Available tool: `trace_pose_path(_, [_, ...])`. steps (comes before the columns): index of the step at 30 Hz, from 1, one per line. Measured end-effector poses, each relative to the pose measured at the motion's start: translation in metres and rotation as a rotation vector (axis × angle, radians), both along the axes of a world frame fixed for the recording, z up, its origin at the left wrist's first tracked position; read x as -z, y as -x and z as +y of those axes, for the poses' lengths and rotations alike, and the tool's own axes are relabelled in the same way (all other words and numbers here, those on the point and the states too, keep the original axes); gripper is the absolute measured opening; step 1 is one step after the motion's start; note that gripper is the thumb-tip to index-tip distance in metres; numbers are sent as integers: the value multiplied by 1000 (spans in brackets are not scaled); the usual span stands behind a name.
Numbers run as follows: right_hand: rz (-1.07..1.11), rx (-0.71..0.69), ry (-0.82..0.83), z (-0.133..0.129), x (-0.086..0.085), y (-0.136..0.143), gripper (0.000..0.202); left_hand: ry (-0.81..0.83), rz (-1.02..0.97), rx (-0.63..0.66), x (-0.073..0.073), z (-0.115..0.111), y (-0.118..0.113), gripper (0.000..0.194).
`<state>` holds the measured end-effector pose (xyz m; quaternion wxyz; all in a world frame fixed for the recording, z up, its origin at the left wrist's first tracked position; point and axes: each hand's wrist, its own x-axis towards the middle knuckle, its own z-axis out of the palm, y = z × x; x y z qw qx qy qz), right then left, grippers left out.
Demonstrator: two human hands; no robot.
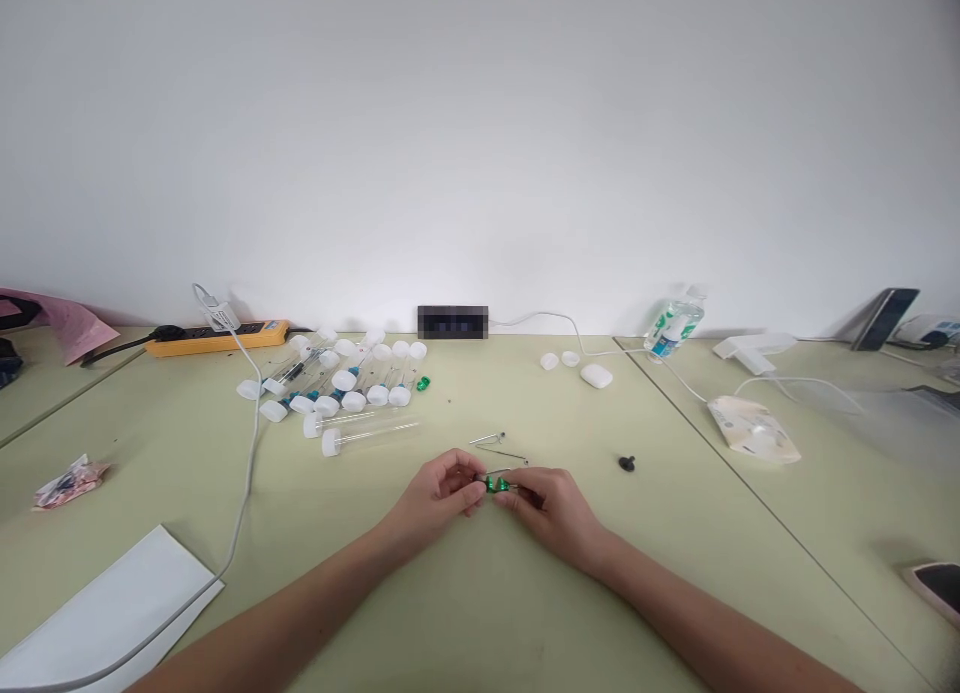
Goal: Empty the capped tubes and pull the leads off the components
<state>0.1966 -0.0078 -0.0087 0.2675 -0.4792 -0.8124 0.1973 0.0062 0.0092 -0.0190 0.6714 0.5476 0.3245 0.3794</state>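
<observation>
Near the front middle of the table, my left hand (pixel 439 495) and my right hand (pixel 556 513) meet fingertip to fingertip. My left thumb and fingers pinch one small shiny green piece (pixel 490 484). Another green piece (pixel 502 485) sits in the pinch of my right hand, very close beside the first; whether they touch I cannot tell. A thin metal wire (pixel 498 470) arches just above both pieces, its ends hidden by fingers. Bent metal wires (pixel 501 454) lie on the table just beyond my hands. A third green piece (pixel 424 383) rests beside the tubes at the back.
Clear tubes with white caps (pixel 352 401) lie in a group at back left. Behind them is an orange power strip (pixel 217 339). A white cable (pixel 251 453) crosses a white sheet (pixel 112 613). Rightward are a small black part (pixel 627 463), white case (pixel 596 375) and bottle (pixel 675 323).
</observation>
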Motion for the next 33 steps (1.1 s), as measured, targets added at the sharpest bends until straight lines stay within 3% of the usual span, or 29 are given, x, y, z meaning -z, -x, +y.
trace_pose_path(22, [-41, -11, -24, -2, 5, 0, 27, -47, 29, 47, -8, -2, 1, 20])
trace_pose_path(28, [-63, -49, -36, -2, 5, 1, 31, 58, 57, 72, -6, -2, 1, 26])
trace_pose_path(33, [-55, -20, -60, -3, 5, 1, 31, -28, -27, 78, -2, -1, 1, 24])
